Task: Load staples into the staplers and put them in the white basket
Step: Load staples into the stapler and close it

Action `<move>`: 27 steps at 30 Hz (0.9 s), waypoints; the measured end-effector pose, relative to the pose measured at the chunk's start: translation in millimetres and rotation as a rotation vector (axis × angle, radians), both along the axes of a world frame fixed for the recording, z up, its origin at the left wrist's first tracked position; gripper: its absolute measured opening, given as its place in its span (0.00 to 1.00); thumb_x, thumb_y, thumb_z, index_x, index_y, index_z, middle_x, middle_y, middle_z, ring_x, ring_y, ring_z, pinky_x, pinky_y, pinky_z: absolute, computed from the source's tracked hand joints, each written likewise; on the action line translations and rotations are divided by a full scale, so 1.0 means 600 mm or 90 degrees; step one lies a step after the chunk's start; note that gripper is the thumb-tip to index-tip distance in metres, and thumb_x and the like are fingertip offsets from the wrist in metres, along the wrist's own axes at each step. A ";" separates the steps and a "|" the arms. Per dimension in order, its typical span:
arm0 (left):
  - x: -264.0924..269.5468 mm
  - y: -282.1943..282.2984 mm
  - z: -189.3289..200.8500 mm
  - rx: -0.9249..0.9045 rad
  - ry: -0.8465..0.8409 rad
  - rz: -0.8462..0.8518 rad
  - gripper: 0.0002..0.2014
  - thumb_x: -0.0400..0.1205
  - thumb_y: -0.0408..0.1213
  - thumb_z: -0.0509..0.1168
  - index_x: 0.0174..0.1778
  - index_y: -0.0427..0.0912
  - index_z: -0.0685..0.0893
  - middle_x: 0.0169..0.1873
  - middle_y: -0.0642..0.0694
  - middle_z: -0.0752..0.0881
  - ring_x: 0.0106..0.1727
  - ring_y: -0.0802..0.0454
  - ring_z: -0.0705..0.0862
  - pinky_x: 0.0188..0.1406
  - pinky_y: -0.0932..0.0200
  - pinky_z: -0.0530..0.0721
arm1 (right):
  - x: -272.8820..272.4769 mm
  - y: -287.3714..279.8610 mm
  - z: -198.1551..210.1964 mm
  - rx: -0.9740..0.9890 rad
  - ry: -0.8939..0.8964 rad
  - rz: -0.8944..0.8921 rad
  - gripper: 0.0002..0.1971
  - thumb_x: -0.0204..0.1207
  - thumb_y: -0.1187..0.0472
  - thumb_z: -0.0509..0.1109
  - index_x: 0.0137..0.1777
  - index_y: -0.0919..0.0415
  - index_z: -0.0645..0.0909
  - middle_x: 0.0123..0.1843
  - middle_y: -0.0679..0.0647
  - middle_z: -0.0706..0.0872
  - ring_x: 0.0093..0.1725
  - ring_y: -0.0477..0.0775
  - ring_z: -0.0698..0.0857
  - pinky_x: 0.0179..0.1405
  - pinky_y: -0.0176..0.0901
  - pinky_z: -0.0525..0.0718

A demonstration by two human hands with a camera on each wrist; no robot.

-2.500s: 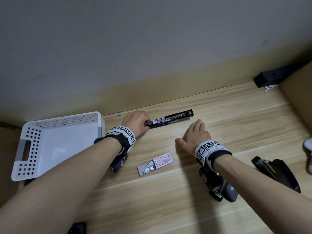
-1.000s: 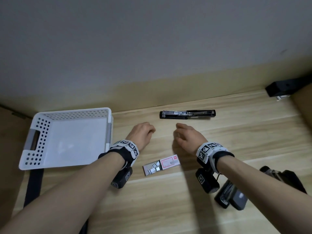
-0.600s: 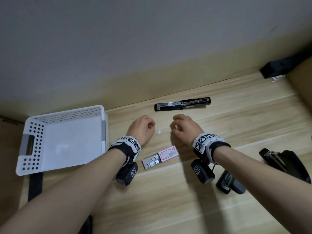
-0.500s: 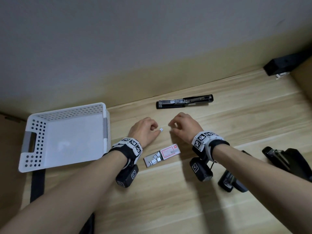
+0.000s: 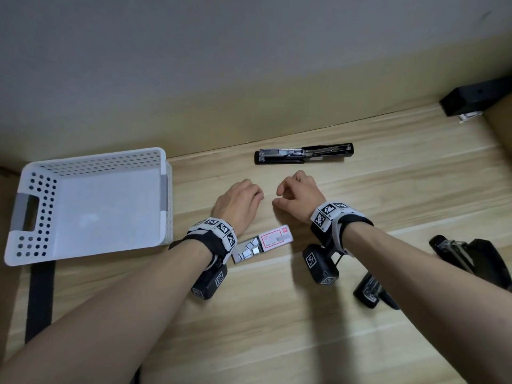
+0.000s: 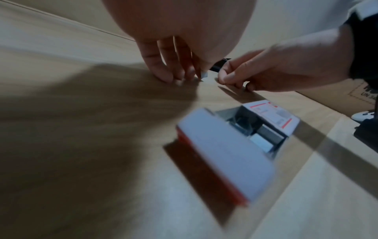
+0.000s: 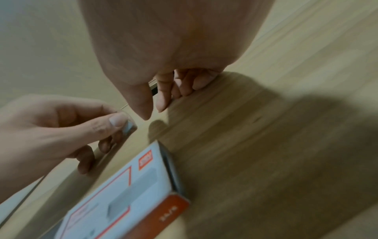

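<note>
A black stapler [image 5: 303,154] lies folded open flat near the wall, beyond both hands. My left hand [image 5: 260,195] rests on the wooden table [image 5: 277,328], and thumb and forefinger pinch a small strip of staples [image 6: 204,75] [image 7: 130,127]. My right hand [image 5: 277,197] sits just to its right with curled fingers [image 7: 163,98]; thumb and forefinger are nearly together and nothing shows between them. The half-open staple box [image 5: 261,243] lies between my wrists, with loose strips inside. The white basket [image 5: 27,173] stands at the left with nothing in it.
Two more black staplers lie at the right, one [image 5: 471,256] beyond my right forearm and one [image 5: 370,293] beside it. A black block [image 5: 476,99] sits at the far right by the wall. A dark strap [image 5: 40,295] runs below the basket.
My left hand let go of the open stapler and both hands drew back toward me. A small staple strip appeared between them, and my left fingers now pinch it.
</note>
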State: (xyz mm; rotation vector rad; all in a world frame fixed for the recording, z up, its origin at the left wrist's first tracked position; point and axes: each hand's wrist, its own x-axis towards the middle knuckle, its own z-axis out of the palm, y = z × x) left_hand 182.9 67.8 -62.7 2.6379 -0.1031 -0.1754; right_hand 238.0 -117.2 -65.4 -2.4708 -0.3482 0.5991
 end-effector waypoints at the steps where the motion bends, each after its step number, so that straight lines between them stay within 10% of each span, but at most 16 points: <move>1: 0.001 0.003 -0.003 -0.001 -0.006 -0.010 0.12 0.88 0.47 0.57 0.52 0.49 0.84 0.48 0.53 0.80 0.52 0.51 0.79 0.41 0.52 0.79 | 0.001 0.001 -0.002 -0.001 0.003 -0.002 0.10 0.73 0.50 0.74 0.50 0.53 0.81 0.52 0.49 0.70 0.57 0.48 0.66 0.61 0.41 0.70; 27: 0.033 -0.012 0.016 -0.020 0.063 0.038 0.11 0.88 0.42 0.60 0.52 0.49 0.88 0.45 0.54 0.80 0.53 0.50 0.79 0.43 0.56 0.72 | 0.005 -0.010 0.021 0.068 -0.053 0.053 0.14 0.72 0.50 0.78 0.55 0.48 0.82 0.52 0.45 0.79 0.51 0.46 0.79 0.53 0.46 0.82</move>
